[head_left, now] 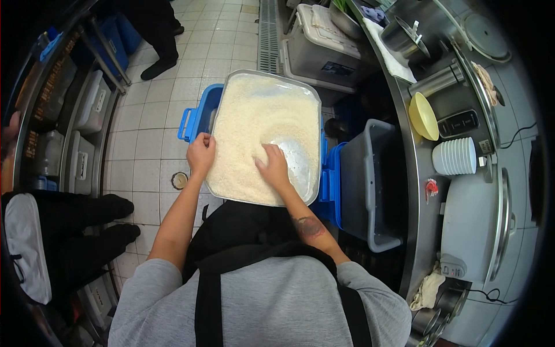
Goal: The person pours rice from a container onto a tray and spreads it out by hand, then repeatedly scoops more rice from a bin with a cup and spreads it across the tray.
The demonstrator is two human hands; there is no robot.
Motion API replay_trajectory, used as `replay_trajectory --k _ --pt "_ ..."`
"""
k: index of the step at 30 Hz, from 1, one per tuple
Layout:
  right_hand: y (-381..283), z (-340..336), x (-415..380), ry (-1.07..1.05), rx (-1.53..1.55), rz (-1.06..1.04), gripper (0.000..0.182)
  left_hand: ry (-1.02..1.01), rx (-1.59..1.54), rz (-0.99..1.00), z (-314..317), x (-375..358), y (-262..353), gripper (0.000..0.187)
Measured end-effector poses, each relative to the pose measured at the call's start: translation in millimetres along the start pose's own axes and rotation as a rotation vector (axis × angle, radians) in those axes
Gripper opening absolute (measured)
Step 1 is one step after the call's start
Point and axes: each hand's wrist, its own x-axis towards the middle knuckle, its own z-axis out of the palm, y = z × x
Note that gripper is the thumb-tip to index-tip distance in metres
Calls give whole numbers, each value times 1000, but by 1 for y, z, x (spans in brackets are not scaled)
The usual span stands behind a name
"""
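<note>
A large metal tray (315,133) full of pale, coarse crumbs (243,110) rests in front of my body, over a blue bin (205,110). My left hand (201,155) is closed on the tray's left rim. My right hand (273,165) lies palm down in the crumbs near the middle, its thumb apart from the fingers and the fingertips partly sunk in. To the right of this hand a patch of bare metal shows at the tray's bottom, with a curved ridge of crumbs around it.
A grey tub (370,185) stands right of the tray, beside a steel counter (413,231) with stacked white bowls (454,156) and a yellow bowl (424,116). One person's legs (156,40) are ahead; another person (69,225) is at left. A small round object (180,180) lies on the tiled floor.
</note>
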Motion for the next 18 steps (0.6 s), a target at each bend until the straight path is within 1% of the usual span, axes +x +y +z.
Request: replay_trajectory --k 2,3,5,6,8,9,10,12,13,15,16,18 --pt "-4 -6 -7 -96 -16 120 47 4 3 4 1 0 -1 19" --pt "-3 -10 -9 -96 -16 121 47 5 0 6 1 1 -1 19" --pt "6 -17 -12 -150 -11 122 40 8 -3 7 1 1 -2 19" --pt "11 -20 -11 -150 -12 118 40 2 -3 5 1 1 -2 19" --pt "14 -32 -6 -87 41 141 33 0 -5 1 1 2 -2 19" --pt "17 -38 -2 -61 10 183 27 2 -4 5 1 1 -2 19" --pt "13 -48 5 -62 7 181 27 4 -4 10 2 1 -2 18" --pt "8 -66 19 9 119 313 29 10 -4 4 2 1 -1 19" --pt "3 -74 27 11 117 315 29 16 0 1 2 0 -1 19" --pt "-10 -87 40 38 509 436 29 12 -4 6 4 1 -4 18" --pt "-16 -91 43 40 509 436 29 11 -7 9 4 2 -5 18" --pt "-25 -95 46 147 240 158 30 4 0 8 5 2 -6 18"
